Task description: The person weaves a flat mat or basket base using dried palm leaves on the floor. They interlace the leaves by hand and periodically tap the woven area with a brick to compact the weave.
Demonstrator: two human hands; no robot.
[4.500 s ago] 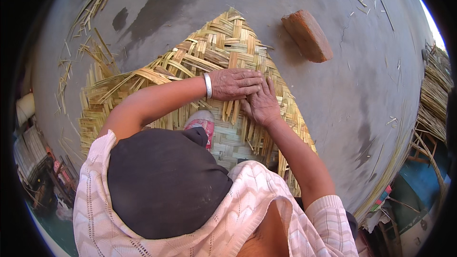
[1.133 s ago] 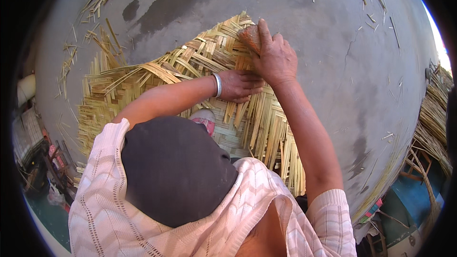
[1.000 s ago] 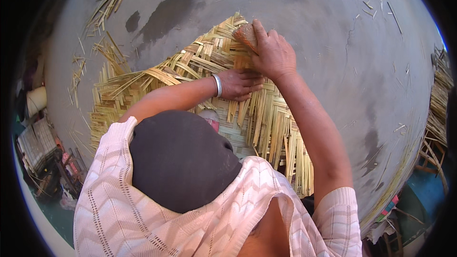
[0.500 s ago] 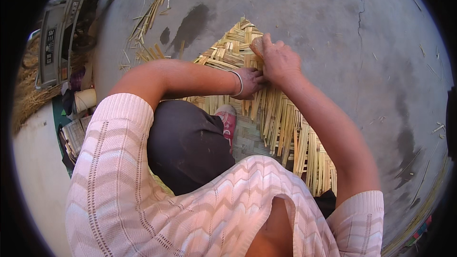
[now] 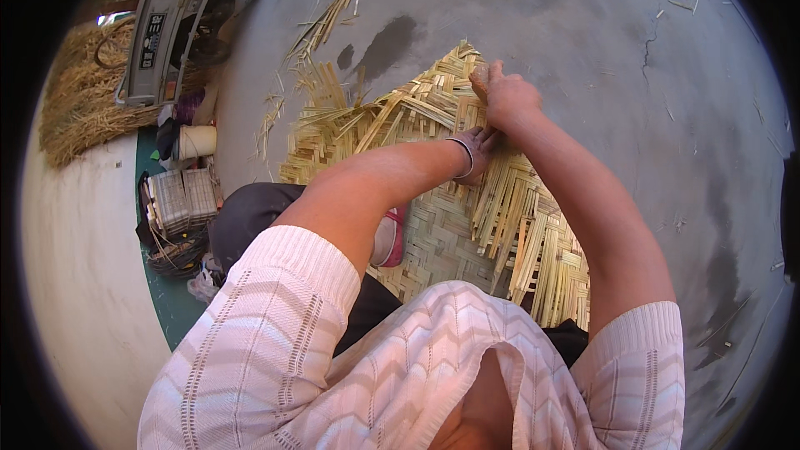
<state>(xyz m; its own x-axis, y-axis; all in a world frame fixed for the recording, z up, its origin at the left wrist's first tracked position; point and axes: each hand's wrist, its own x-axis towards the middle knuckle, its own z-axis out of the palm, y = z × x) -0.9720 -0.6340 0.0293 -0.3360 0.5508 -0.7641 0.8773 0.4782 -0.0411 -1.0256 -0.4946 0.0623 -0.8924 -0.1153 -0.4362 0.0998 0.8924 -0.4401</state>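
Note:
A woven mat [image 5: 446, 225] of flat, straw-coloured strips lies on the ground in front of me, its far corner pointing away. Many loose strip ends [image 5: 500, 229] fan out along its right side. My right hand [image 5: 512, 104] is closed around a brown, wooden-looking block [image 5: 480, 82] at the mat's far right edge; the block's lower part is hidden. Just nearer, my left hand [image 5: 477, 154], with a silver bangle on its wrist, lies on the strips with its fingers stretched toward the right hand. Its fingertips are partly covered.
My pink shoe [image 5: 388, 237] rests on the mat. Cut strips [image 5: 325, 21] are scattered over the grey floor [image 5: 617, 108]. At left are a grey cart-like vehicle [image 5: 162, 37], a straw heap [image 5: 83, 100], a white container [image 5: 197, 142] and a bundled pile [image 5: 179, 200].
The whole view has shifted, showing more of the left side. My left knee has moved left, uncovering more of the mat. Both hands stay at the mat's edge, the block still in my right hand.

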